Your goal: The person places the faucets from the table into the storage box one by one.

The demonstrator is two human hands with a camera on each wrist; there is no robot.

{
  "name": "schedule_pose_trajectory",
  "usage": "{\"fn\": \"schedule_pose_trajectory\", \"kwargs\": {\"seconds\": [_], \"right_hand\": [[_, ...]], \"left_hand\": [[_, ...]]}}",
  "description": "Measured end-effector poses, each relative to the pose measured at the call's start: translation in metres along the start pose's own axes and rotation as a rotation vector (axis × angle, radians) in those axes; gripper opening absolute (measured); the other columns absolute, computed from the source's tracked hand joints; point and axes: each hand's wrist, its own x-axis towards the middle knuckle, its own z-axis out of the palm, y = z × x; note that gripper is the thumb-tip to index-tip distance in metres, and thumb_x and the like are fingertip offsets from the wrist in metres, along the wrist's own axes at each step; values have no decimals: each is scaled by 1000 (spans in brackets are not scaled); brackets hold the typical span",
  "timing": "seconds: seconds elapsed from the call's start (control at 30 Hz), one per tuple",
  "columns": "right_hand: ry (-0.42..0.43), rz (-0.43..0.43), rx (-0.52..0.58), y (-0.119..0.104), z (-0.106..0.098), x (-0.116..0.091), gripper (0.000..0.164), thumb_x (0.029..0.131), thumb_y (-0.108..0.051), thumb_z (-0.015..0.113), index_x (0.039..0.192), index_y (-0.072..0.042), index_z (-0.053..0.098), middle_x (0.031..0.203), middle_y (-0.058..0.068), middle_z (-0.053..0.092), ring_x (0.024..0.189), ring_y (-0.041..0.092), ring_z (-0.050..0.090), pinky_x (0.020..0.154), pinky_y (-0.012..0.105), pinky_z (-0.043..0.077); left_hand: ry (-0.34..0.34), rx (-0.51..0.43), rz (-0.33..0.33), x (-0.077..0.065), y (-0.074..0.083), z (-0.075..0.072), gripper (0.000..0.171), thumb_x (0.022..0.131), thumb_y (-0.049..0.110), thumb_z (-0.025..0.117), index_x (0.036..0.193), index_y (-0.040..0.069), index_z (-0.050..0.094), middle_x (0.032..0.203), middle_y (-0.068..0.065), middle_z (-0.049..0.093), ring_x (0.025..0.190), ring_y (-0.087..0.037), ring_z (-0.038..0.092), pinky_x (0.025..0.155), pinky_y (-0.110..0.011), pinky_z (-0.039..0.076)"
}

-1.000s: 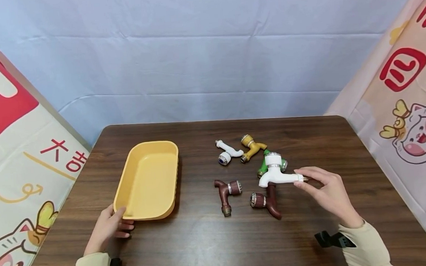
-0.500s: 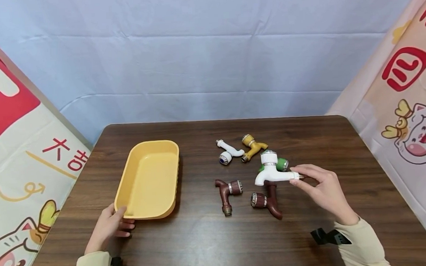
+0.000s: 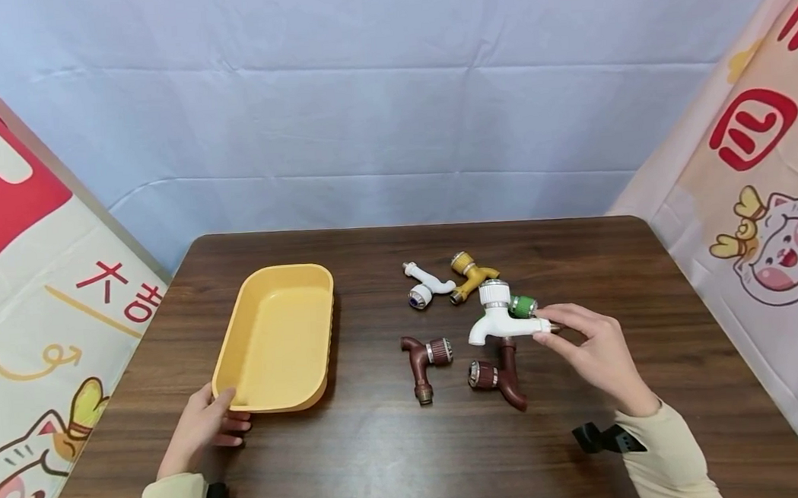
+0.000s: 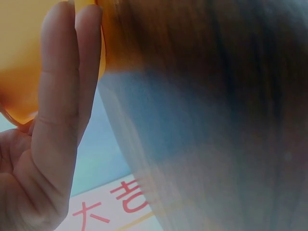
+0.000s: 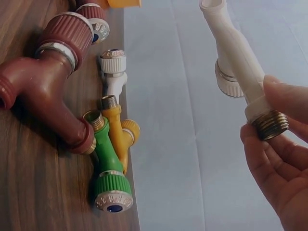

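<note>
Head view: what has the right hand [image 3: 597, 351] got?

The white tap [image 3: 509, 324], pinched at its threaded end between thumb and fingers, little gap left around it.

And where's that?

Over the right half of the table [image 3: 385, 463], partly hiding the green tap [image 3: 524, 307]. It seems lifted, though its height is hard to judge from above.

Which way does it point?

Its long axis runs nearly parallel to the far edge. The spout points to the left edge, its mouth bent toward the near edge; the knob faces the far edge.

The left hand [image 3: 200, 429]?

Thumb over the rim of the yellow tray [image 3: 281, 340], fingers below, gripping its corner closest to the table's near left corner. The tray's long side runs near to far.

Anything else?

Two brown taps [image 3: 420, 366] nearer the front edge; a yellow tap [image 3: 475, 277] and a second white tap [image 3: 434, 281] toward the far edge.
</note>
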Motion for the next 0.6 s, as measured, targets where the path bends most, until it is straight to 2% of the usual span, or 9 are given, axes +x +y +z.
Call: {"fn": "schedule_pose_trajectory", "kwargs": {"seconds": [0.27,0.6], "right_hand": [[-6,-7,1,-4,4,5,35,61,4,80,94,-5,70,92,4,66,89,-1,57,76,8,41],[12,-49,29,-8,7,11,34,61,4,79,93,-5,70,91,2,66,91,-5,55,77,9,41]], "left_hand": [[4,-2,9,-1,0,1,43,99,23,34,130,-7,26,78,-13,62,67,-25,64,55,-40,54],[6,-8,20,-1,-1,2,41,99,22,34,127,-7,28,78,-14,62,67,-25,64,54,-40,54]]}}
